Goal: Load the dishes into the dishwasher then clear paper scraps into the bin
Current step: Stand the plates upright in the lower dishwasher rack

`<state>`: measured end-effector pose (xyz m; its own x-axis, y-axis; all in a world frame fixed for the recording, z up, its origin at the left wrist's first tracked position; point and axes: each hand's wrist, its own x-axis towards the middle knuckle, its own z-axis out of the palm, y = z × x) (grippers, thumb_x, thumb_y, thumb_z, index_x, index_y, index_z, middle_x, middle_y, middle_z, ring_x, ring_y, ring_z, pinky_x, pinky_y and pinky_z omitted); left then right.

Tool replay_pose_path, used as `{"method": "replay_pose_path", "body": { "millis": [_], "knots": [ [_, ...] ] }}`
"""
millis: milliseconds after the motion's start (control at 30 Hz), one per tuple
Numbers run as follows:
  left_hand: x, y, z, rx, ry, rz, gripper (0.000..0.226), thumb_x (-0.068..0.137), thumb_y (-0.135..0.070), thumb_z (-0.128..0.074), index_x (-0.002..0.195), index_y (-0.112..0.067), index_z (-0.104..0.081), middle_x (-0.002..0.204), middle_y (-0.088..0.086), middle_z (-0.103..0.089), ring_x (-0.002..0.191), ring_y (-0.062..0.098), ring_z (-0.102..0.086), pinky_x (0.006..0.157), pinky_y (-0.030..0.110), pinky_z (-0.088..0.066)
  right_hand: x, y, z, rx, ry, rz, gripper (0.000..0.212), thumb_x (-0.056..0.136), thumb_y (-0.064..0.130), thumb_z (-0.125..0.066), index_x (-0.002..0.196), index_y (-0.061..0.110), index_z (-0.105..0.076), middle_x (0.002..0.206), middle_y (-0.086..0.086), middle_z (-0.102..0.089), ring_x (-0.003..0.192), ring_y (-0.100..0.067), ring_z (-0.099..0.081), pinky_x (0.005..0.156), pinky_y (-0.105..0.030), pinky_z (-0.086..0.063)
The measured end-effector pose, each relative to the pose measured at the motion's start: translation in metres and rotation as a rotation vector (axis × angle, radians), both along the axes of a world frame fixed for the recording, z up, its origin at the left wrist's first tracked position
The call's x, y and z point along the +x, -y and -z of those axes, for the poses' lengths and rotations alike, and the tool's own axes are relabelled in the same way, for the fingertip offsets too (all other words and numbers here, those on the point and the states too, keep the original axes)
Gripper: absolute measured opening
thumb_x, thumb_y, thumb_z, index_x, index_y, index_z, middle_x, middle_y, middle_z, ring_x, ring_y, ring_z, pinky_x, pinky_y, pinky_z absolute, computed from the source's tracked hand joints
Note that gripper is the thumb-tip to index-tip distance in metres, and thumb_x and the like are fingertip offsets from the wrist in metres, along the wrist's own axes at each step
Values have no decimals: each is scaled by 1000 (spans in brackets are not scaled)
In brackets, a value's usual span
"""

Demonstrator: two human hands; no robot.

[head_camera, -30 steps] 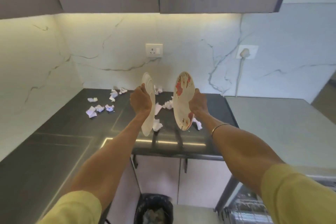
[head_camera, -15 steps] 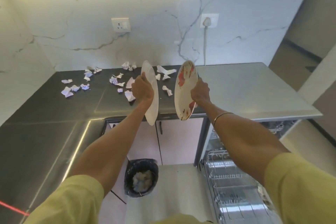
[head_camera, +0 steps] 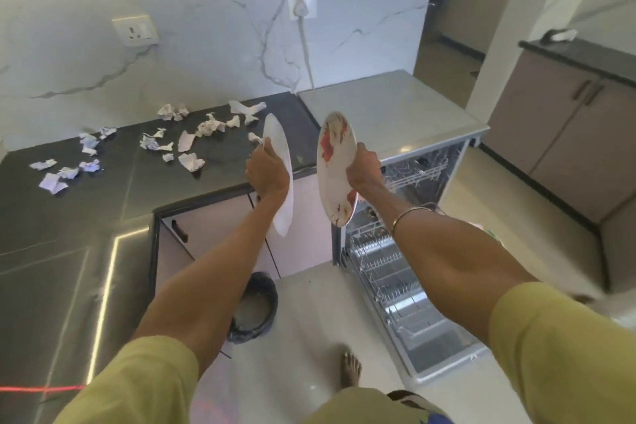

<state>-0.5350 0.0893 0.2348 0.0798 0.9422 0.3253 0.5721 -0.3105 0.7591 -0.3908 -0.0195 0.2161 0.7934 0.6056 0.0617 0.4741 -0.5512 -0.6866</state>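
Plates are both airborne, held on edge side by side over the cabinet front: left hand (head_camera: 267,169) is gripping the plain white plate (head_camera: 280,179), right hand (head_camera: 365,171) is gripping the red-stained plate (head_camera: 335,169). Loading step is in hand, I judge; the open dishwasher (head_camera: 406,272) is sitting at 4 o'clock of the plates, so next they need lowering edge-first into the lower rack (head_camera: 395,289). Paper scraps (head_camera: 187,144) are lying on the tabletop (head_camera: 113,189) at 10 o'clock, with the bin (head_camera: 254,310) below on the floor.
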Motion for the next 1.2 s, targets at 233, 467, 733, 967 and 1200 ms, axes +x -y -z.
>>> {"method": "replay_pose_path", "body": {
  "millis": [233,467,733,967,1200],
  "knots": [
    [17,97,37,-107,-43,150,50,108,-35,-28,108,-1,-66,104,16,-69,100,32,-64,81,38,-50,-7,95,36,-149,4,98,26,92,-3,-51,118,-1,-56,105,-14,-66,80,-23,-64,67,-27,-57],
    [41,177,78,-211,-96,235,55,107,-38,-26,113,0,-66,110,19,-68,104,36,-63,90,45,-51,16,173,64,-181,-40,198,37,88,-3,-52,124,2,-55,112,-15,-66,94,-33,-66,75,-37,-59],
    [86,258,111,-280,-178,297,52,108,-35,-26,116,0,-63,113,19,-67,109,39,-60,90,48,-48,60,268,93,-252,-55,210,45,87,0,-53,132,9,-52,114,-15,-65,93,-32,-65,75,-41,-59],
    [141,318,127,-329,-211,288,52,108,-35,-26,116,2,-62,113,22,-66,104,39,-62,83,48,-50,112,338,114,-288,-84,199,46,93,5,-54,138,9,-46,116,-14,-64,85,-23,-59,74,-37,-60],
    [187,360,144,-429,-215,333,52,107,-33,-35,112,11,-61,106,29,-68,99,41,-66,78,49,-51,154,380,126,-275,-150,191,52,91,2,-58,141,10,-45,119,-13,-64,91,-28,-67,68,-45,-62]
  ]
}}
